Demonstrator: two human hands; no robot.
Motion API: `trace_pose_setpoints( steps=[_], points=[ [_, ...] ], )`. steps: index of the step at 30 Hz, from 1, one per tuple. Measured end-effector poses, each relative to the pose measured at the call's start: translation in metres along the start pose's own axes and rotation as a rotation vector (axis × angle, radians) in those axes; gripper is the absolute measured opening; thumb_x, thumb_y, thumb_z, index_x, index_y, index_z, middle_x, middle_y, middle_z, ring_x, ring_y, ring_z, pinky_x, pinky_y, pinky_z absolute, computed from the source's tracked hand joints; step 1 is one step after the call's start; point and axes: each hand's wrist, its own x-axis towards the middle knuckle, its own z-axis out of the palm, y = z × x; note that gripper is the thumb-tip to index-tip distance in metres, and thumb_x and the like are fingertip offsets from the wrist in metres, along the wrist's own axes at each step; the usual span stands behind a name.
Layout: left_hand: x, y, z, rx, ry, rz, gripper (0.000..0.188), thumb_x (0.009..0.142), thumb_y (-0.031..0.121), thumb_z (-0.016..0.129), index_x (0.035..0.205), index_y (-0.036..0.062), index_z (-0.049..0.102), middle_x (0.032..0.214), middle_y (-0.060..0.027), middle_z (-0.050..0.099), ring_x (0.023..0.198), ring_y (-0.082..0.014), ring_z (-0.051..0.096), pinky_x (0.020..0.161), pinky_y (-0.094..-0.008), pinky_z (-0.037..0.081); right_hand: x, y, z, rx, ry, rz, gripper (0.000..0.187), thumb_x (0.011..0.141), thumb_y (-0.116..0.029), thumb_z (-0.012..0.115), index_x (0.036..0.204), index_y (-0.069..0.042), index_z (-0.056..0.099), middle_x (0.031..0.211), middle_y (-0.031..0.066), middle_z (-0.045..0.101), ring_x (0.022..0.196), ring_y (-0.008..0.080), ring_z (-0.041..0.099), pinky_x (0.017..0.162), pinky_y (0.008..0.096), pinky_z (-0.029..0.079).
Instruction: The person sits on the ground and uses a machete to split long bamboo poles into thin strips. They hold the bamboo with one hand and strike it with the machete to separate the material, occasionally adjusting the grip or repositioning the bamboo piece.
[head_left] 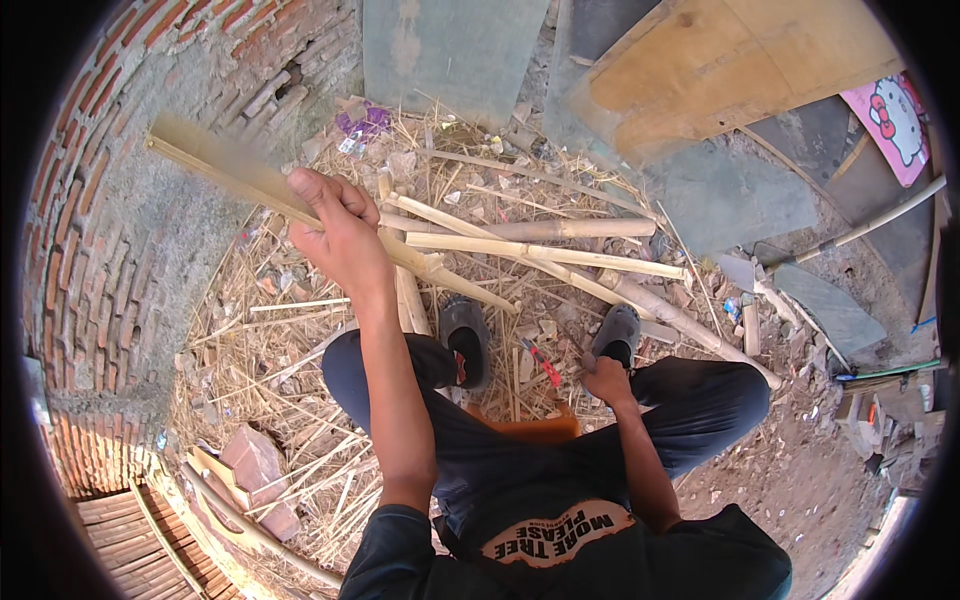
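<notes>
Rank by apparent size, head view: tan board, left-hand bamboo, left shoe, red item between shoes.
1. Tan board
2. Bamboo in left hand
3. Left shoe
4. Red item
Bamboo is probably nearer the camera, enlarging it.

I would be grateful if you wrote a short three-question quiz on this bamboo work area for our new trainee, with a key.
1. Multiple choice: which grips the split bamboo piece whose far end shows against the brick wall?
A) the left hand
B) the right hand
C) both hands

2. True or false: the pink cartoon panel is at the picture's upper left.

3. Fill in the colour: the small slim object lying between the two gray clogs is mostly ____.

Key:
1. A.
2. False; it is at the upper right.
3. Red.
</notes>
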Motion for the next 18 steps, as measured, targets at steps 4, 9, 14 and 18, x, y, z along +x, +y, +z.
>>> trace_pose_setpoints(
  steps=[4,9,14,18],
  points=[
    [-0.003,0.005,0.005,0.021,-0.007,-0.001,0.051,0.108,0.048,0.050,0.075,0.0127,0.034,0.060,0.0047,0.022,0.048,-0.0069,0.020,0.045,-0.0272,0.015,-0.001,-0.007,0.015,0.085,0.011,-0.053,0.037,0.084,-0.027,0.067,0.094,0.009,0.068,0.093,0.0368,0.067,0.097,0.0524,0.066,0.088,0.0551,0.052],
    [0.002,0.003,0.012,0.091,-0.018,-0.017,0.060,0.110,0.050,0.043,0.064,0.0123,0.029,0.057,0.0043,0.025,0.048,-0.0078,0.025,0.046,-0.0266,0.018,-0.001,-0.018,0.026,0.224,0.101,-0.060,0.035,0.085,-0.025,0.067,0.094,0.009,0.065,0.089,0.0376,0.066,0.093,0.0530,0.066,0.084,0.0574,0.051],
    [0.002,0.000,0.016,0.085,-0.010,-0.041,0.061,0.110,0.049,0.043,0.064,0.0125,0.029,0.057,0.0042,0.025,0.049,-0.0079,0.026,0.046,-0.0267,0.018,-0.005,-0.025,0.053,0.284,0.187,-0.109,0.037,0.086,-0.027,0.068,0.099,0.007,0.061,0.087,0.0353,0.066,0.088,0.0536,0.066,0.078,0.0580,0.052],
    [-0.001,0.001,0.018,0.031,-0.036,-0.010,0.050,0.108,0.047,0.049,0.076,0.0125,0.033,0.060,0.0038,0.024,0.049,-0.0072,0.022,0.044,-0.0272,0.016,0.004,-0.001,0.097,0.272,0.151,-0.125,0.037,0.088,-0.029,0.068,0.098,0.006,0.061,0.084,0.0342,0.066,0.085,0.0525,0.066,0.075,0.0569,0.052]
  ],
)
